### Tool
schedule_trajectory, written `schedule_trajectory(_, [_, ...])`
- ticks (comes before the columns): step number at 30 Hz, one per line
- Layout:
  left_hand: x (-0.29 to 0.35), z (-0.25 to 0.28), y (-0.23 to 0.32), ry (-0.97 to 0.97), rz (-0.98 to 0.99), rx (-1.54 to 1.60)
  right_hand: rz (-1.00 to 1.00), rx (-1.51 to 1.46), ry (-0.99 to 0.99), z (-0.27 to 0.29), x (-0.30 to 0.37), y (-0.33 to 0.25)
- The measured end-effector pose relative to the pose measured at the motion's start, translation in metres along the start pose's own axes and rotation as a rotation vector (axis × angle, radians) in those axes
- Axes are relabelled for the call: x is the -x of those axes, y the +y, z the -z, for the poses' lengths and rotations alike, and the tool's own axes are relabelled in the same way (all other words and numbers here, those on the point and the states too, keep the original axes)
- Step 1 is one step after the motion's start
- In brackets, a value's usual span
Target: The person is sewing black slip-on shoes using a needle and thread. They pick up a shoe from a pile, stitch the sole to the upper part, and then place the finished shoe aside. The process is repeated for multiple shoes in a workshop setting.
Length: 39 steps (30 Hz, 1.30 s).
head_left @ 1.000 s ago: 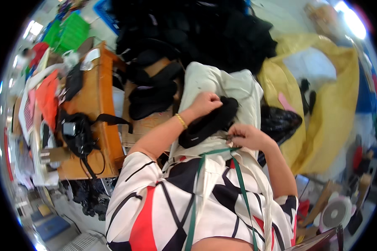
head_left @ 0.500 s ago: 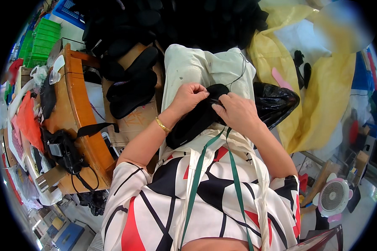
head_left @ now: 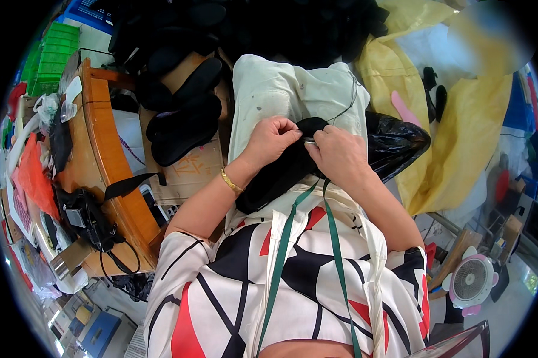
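Note:
A black cloth slipper (head_left: 273,178) lies slantwise across my lap, over the pale cloth (head_left: 263,89) on my knees. With thumb and fingertips pinched together, my left hand (head_left: 273,141) grips the slipper's far end. Close beside it, my right hand (head_left: 341,153) is closed at the same end; a small silvery glint shows by its fingers, but what it holds is hidden. A black thread (head_left: 353,98) loops over the pale cloth beyond the right hand.
Black slippers (head_left: 185,128) lie on cardboard at the left, with a dark heap of more beyond. A wooden stool (head_left: 105,161) carries a black bag (head_left: 84,212). To the right are a black plastic bag (head_left: 400,143), yellow sacking (head_left: 454,149) and a small fan (head_left: 470,280).
My hands have drawn slightly closer together at the slipper's far end, and the right fingers have shifted a little. The view has tilted slightly.

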<state>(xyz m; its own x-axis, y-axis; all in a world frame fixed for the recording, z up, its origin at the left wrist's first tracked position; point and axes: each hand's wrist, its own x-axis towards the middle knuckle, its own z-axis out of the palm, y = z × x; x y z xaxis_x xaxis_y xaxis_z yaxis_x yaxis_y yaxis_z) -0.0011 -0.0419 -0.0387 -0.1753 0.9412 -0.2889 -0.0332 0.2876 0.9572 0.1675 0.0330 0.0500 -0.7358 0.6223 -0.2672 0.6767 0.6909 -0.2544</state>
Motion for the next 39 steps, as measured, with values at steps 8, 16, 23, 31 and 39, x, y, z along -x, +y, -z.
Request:
schedule_trajectory(8, [-0.005,-0.003,0.004,-0.046,0.066,-0.003,0.031,0.011,0.019,-0.002,-0.004,0.005])
schedule_trajectory(16, [-0.001,-0.003,-0.005,-0.001,-0.061,-0.201,0.204,-0.115,0.051,0.009,0.017,-0.014])
schedule_trajectory(23, [0.008,-0.014,-0.003,0.088,-0.167,-0.284,0.161,-0.128,0.241,-0.004,0.035,0.025])
schedule_trajectory(31, [0.0,-0.023,-0.013,0.083,-0.23,-0.279,0.222,-0.042,0.196,-0.023,0.029,0.042])
schedule_trajectory(39, [0.007,-0.018,-0.006,0.101,-0.244,-0.18,-0.251,-0.866,0.07,-0.021,0.041,0.077])
